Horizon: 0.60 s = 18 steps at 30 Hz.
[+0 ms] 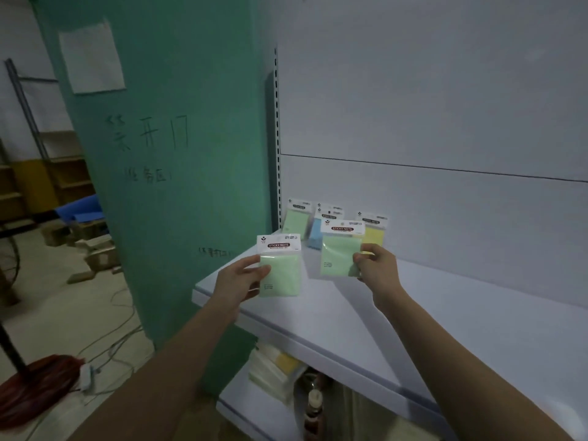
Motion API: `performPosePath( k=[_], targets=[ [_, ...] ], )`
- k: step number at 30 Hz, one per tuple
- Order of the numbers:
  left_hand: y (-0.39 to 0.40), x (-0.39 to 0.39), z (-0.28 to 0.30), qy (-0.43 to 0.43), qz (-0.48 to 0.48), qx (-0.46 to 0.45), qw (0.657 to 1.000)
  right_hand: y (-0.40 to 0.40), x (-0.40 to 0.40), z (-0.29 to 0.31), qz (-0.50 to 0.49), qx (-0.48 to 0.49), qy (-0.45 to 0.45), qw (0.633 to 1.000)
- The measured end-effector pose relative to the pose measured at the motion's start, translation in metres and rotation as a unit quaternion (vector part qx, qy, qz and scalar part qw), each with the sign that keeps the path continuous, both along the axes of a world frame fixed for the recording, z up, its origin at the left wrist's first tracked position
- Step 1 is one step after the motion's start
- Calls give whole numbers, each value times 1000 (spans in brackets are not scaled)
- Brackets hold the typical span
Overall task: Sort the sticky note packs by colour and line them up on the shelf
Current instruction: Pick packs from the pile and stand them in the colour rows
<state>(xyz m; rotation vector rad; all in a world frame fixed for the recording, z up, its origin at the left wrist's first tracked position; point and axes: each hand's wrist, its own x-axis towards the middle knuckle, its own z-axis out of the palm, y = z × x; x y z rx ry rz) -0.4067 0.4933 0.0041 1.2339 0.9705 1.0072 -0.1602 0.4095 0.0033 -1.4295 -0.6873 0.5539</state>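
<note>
My left hand (237, 280) holds a green sticky note pack (283, 275) upright over the shelf's left front corner. My right hand (375, 264) pinches a second green pack (337, 254) by its right edge, a little farther back over the white shelf (366, 329). At the back of the shelf, leaning on the rear panel, stand a green pack (296, 219), blue packs (316, 232) and a yellow pack (375, 232). The blue and yellow packs are partly hidden behind the pack in my right hand.
A teal pillar (178, 154) rises just left of the shelf. A lower shelf (248, 405) carries more packs (276, 370) and a bottle (313, 409). On the floor to the left lie cables, boxes and a red fan base (35, 386).
</note>
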Motion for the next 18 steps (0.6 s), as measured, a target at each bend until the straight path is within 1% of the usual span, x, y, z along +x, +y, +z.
performPosePath(
  k=[3, 6, 11, 14, 18],
  targets=[
    [38, 4, 10, 28, -14, 7, 999, 42, -6, -1, 2, 15, -3, 1000],
    [77, 11, 21, 26, -3, 19, 999, 77, -3, -3, -8, 25, -17, 1000],
    [120, 27, 14, 28, 0, 5, 1000, 113, 3, -14, -72, 30, 26, 997],
    [141, 39, 4, 19, -5, -7, 1000, 127, 2, -22, -115, 31, 32, 992],
    [172, 52, -4, 42, -44, -2, 998, 145, -3, -27, -160, 29, 40, 986]
  ],
)
